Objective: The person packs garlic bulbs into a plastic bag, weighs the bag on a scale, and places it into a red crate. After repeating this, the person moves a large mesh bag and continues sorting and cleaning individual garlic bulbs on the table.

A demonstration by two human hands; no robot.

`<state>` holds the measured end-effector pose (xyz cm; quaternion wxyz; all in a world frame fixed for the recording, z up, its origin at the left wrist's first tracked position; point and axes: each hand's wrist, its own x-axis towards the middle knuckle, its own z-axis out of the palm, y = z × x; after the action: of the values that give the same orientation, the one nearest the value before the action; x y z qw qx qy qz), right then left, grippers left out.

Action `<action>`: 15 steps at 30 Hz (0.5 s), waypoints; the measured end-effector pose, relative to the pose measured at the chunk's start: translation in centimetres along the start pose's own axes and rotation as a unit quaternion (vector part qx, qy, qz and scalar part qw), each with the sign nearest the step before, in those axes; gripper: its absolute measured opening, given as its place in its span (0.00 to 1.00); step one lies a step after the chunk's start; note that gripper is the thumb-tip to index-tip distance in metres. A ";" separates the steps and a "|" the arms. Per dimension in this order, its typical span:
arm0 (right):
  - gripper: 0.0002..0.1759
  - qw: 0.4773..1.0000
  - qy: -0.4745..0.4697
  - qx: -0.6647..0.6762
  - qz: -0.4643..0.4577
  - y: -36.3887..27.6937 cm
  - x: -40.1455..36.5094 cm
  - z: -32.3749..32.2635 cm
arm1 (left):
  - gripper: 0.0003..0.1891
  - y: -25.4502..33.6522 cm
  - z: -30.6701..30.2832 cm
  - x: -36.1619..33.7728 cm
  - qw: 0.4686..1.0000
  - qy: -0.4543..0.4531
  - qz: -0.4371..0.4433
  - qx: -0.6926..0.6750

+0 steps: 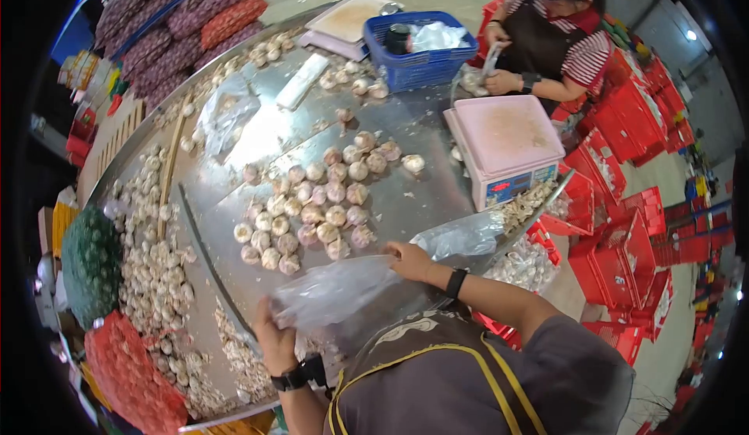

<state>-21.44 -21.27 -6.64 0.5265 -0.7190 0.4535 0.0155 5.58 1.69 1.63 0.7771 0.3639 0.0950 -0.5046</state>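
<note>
A clear plastic bag [335, 291] stretches between my two hands, low in front of my apron. My left hand [275, 335] grips its left end, and a dark band circles that wrist. At the bag's upper right corner, my right hand [410, 263] pinches the edge. Just beyond the bag lies a loose cluster of garlic bulbs [312, 213] on the metal table [406, 209]. One garlic bulb [413, 163] sits apart to the right. I cannot see anything inside the bag.
A pink scale [507, 134] stands right, near more plastic bags [464, 236]. Behind are a blue basket [421, 56] and a co-worker [558, 37] holding a bag. Garlic heaps [152, 267] and net sacks [92, 259] line the left; red crates [616, 255] stand right.
</note>
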 end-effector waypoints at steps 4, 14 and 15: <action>0.14 0.915 0.171 -0.106 -0.350 -7.1 -3.0 0.6 | 0.08 -2.5 4.7 -0.7 0.880 -0.009 0.103 0.464; 0.13 0.809 -0.236 0.538 0.030 -1.3 1.4 2.0 | 0.07 4.1 -7.2 0.2 0.884 0.119 0.125 0.435; 0.14 0.750 -0.271 0.600 0.070 -1.5 1.5 2.5 | 0.07 4.1 -7.1 -0.5 0.884 0.121 0.122 0.434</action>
<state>-18.45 -20.21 -7.40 0.9476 -0.1876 0.2569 -0.0290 10.44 7.73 -1.27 0.5792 0.7321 -0.0852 -0.3482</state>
